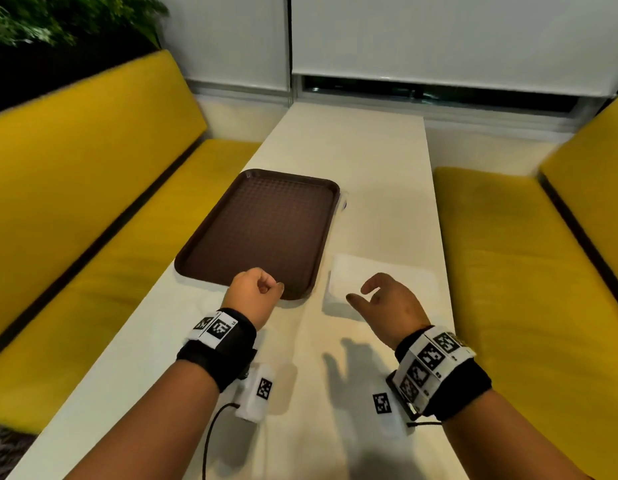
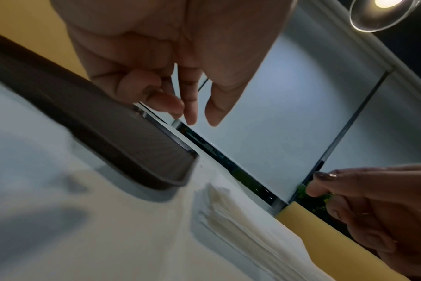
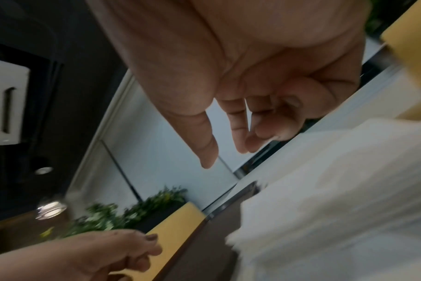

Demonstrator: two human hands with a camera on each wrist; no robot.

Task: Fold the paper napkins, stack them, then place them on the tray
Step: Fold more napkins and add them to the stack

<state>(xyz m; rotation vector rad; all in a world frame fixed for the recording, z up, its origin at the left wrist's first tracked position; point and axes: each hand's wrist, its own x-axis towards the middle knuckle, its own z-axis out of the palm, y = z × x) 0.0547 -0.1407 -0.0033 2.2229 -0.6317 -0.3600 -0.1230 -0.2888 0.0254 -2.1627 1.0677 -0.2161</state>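
Stack of white napkins (image 1: 380, 282) flat on the tabletop (image 1: 370, 174), directly under and just beyond the right hand (image 1: 390, 303), fingers loosely spread, holding nothing. Left hand (image 1: 254, 289) curled, empty, over the near edge of the brown tray (image 1: 259, 230), left of the napkins.

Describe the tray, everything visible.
The tray is dark brown, rectangular with rounded corners, a raised rim and a textured grid floor; it looks like plastic. It lies flat on the white table, left of the napkin stack, and is bare. The left hand hovers at its near edge with fingers curled; contact can't be judged. The left wrist view shows the rim resting on the table.
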